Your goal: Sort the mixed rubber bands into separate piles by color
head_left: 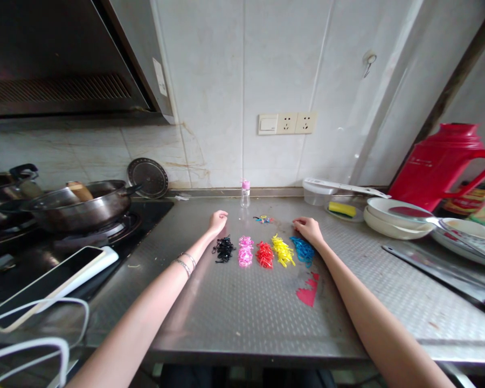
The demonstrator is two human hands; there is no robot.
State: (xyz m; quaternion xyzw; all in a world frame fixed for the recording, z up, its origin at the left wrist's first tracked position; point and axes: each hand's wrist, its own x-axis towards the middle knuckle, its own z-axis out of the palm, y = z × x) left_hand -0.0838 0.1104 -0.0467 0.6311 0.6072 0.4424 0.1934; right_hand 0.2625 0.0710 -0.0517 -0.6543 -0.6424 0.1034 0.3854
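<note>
My left hand (pixel 218 222) rests on the steel counter, its fingers curled in and nothing seen in them, just behind a pile of black rubber bands (pixel 224 249). On the other side my right hand (pixel 309 229) lies loosely curled by the blue rubber bands (pixel 303 251), with nothing visible in its fingers. Between the hands are piles of pink rubber bands (pixel 246 251), red rubber bands (pixel 264 254) and yellow rubber bands (pixel 283 250). Behind these sits a small heap of mixed-colour bands (pixel 263 219). A clear bottle with a pink cap (pixel 245 194) stands near the wall.
At left are a stove with a pan (pixel 81 210), a phone (pixel 44 285) and white cables. A torn red piece (pixel 308 291) lies in front. Rightward are a plastic tub (pixel 318 193), a yellow sponge (pixel 342 209), bowls (pixel 396 229), a knife (pixel 440 272) and a red thermos (pixel 440 167).
</note>
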